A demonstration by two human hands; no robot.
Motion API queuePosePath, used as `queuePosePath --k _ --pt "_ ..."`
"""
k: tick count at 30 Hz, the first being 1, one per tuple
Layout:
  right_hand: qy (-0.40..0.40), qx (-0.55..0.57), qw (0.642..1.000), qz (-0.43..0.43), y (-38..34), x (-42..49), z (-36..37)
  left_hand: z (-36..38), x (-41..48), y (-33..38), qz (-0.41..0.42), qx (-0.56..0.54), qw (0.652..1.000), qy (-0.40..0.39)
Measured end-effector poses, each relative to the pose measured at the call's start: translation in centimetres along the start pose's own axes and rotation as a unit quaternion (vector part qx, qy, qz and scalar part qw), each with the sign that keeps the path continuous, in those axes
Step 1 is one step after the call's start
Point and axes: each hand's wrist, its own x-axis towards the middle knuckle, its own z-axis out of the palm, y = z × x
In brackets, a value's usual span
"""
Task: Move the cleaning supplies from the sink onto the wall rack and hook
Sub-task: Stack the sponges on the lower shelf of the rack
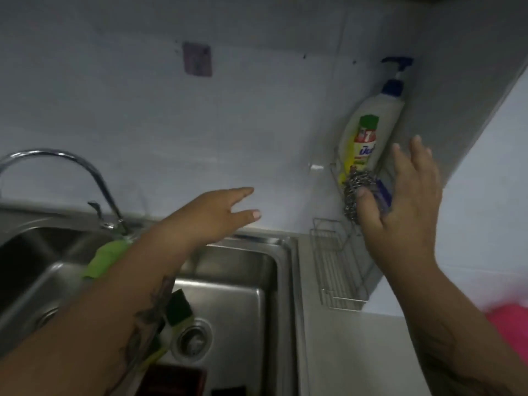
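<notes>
Looking down from the head camera, I see my right hand (400,201) pressed against a steel-wool scouring ball (352,192) with a blue sponge (383,192) behind it, thumb on the near side and fingers spread wide above; whether the thumb and palm truly grip the pair I cannot tell. Both sit at the upper tier of a two-level chrome wire wall rack (340,270), fixed in the corner where the pale tiled back wall (171,124) meets a grey side panel (457,95). A white pump bottle of dish soap with a blue dispenser head (371,121) stands in that same tier, its long axis upright though leaning in this wide view, the spout pointing left. The rack's lower tier shows bare wire, with open counter (343,352) beneath it. My left hand (217,215) hovers open, fingers loosely apart, over the far rim of the stainless steel double sink (285,267), holding nothing. In the right basin, partly hidden by my left forearm, lie a green cloth (105,258) near the curved chrome tap (85,167) and a dark-headed brush (178,307) beside the drain; its handle is mostly covered. A small square adhesive hook plate (197,59) sits high on the wall, well apart from both hands, with clear tile all around it.
</notes>
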Motion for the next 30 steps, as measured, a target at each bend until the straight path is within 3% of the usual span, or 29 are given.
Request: queuePosePath --k 7,11,19,23,30 --pt "-0.170 0.054 0.979 -0.098 -7.6 -5.8 11.7 0.2 -5.1 -15.6 -0.164 -0.016 0.986 0.016" --pt "-0.297 0.062 0.950 -0.078 -10.0 -11.4 20.8 3.1 -7.1 -23.8 -0.245 -0.007 0.969 -0.031" --pt "-0.507 0.026 0.861 -0.039 -9.5 -25.9 37.8 12.0 -7.8 -37.2 -0.280 0.063 0.937 -0.201" --pt "-0.566 -0.007 0.823 -0.043 -8.5 -30.5 42.5 15.8 -7.1 -39.7 -0.223 0.145 0.923 -0.276" --pt "-0.539 -0.009 0.842 0.022 -9.3 -32.4 44.6 16.8 -6.8 -40.3 -0.217 0.173 0.931 -0.239"
